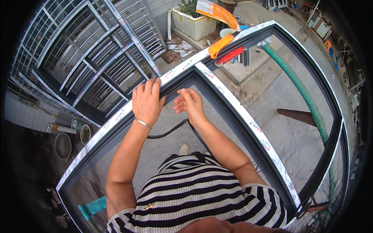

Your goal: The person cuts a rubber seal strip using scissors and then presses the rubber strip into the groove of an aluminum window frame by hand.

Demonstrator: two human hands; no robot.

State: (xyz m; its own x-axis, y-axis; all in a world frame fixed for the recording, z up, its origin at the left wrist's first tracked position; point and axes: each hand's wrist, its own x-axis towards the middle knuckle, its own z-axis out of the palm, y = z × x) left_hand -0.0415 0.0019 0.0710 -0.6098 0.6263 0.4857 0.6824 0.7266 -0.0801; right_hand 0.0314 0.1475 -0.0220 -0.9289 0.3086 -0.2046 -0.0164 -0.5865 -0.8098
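The left hand (pixel 147 103), clasping the white-filmed dark metal frame (pixel 176 72), should press evenly; the right hand's (pixel 191 105) hold I cannot tell.

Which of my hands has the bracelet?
Your left hand, touching the frame: the bracelet circles that wrist, while the right hand's wrist is bare.

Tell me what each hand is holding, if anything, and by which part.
The left hand spans the frame's far bar, gripping or just resting, I can't tell. Whether the right hand holds the black strip is unclear.
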